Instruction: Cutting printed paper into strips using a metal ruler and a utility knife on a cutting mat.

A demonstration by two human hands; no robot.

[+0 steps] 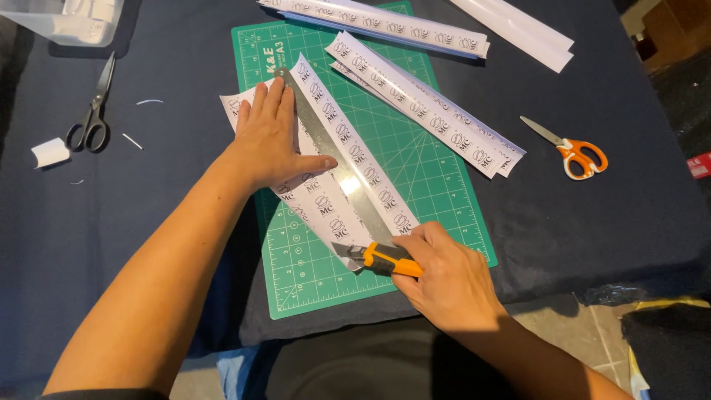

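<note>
While the left hand [272, 137] lies flat, fingers spread and palm down, pressing a metal ruler [337, 167] onto a printed paper sheet [326, 200], the right hand [444, 278] has its grip closed round an orange-and-black utility knife [381, 259]. The knife's blade end touches the sheet at the ruler's near end, just left of the right grip. The left thumb rests against the ruler's edge.

One ruler and one knife show. There are two pairs of scissors: an orange-handled pair [574, 152] well to the right of the right grip, and a black-handled pair [92, 111] well to the left of the left hand. Beyond the ruler lies a stack of cut printed strips [429, 111], their number hard to tell, and more strips [385, 26] lie farther off.

All rests on a green cutting mat [311, 274] spread on a desk under dark cloth [148, 185]. A small white paper roll [50, 152] sits far left, with a clear plastic box [70, 22] beyond it.
</note>
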